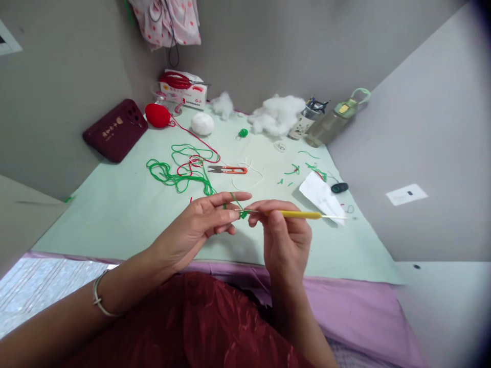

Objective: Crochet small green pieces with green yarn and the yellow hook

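Observation:
My left hand (207, 214) pinches a small green crocheted piece (243, 214) between thumb and fingers, with green yarn looped over the raised index finger. In my right hand (286, 232) is a yellow-handled crochet hook (301, 214), held level. Its thin metal tip reaches the green piece, and my right fingertips are close beside it. Loose green yarn (164, 174) lies in loops on the table beyond my left hand. Orange thread snips (228, 169) rest behind both hands.
On the pale green table (126, 214) are a red yarn ball (157, 115), a white ball (202, 124), white stuffing (278, 115), a bottle (332, 125), a pen cup (302, 123) and white paper (320, 196). A dark red case (116, 130) is at the left edge.

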Demonstrator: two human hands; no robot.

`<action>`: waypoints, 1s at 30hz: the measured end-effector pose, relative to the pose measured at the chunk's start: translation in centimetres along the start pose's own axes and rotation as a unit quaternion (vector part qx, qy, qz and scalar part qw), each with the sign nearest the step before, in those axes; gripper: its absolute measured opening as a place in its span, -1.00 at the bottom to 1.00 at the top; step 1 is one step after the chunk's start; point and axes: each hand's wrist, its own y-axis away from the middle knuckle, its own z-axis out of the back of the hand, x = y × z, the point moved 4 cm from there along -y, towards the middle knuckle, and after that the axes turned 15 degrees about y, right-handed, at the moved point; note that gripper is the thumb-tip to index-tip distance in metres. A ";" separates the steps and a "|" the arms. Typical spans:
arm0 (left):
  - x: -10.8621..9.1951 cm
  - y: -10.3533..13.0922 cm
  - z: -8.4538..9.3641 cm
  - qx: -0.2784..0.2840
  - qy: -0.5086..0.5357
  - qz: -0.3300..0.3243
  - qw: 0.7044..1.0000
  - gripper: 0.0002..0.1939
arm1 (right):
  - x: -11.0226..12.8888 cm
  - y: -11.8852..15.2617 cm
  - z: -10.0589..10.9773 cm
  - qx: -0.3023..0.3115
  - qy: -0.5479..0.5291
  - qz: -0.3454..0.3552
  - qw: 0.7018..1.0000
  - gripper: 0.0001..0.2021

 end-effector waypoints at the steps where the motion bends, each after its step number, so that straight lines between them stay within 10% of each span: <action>1: -0.1 0.0 0.0 0.002 -0.002 -0.001 1.000 -0.68 | 0.0 0.0 0.1 0.004 -0.015 -0.009 1.000 -0.82; 6: -0.6 0.1 0.0 -0.006 -0.035 -0.043 0.998 -0.70 | 1.3 0.6 0.6 -0.003 0.130 0.092 0.987 -0.79; 12: 0.0 0.1 0.3 -0.042 -0.005 -0.049 0.998 -0.63 | 2.1 2.4 -1.0 -0.015 0.412 0.347 0.843 -0.70; 20: -0.3 0.0 0.0 -0.043 0.000 -0.039 0.998 -0.68 | 1.3 0.5 0.2 -0.049 0.105 0.111 0.987 -0.75; 27: 0.7 -0.1 -0.3 -0.051 0.049 -0.014 0.997 -0.66 | 0.7 1.7 -1.2 -0.053 0.341 0.248 0.905 -0.62; 30: 0.9 -0.4 -0.1 -0.030 0.083 0.019 0.996 -0.73 | 0.7 1.7 -0.9 -0.064 0.310 0.248 0.916 -0.62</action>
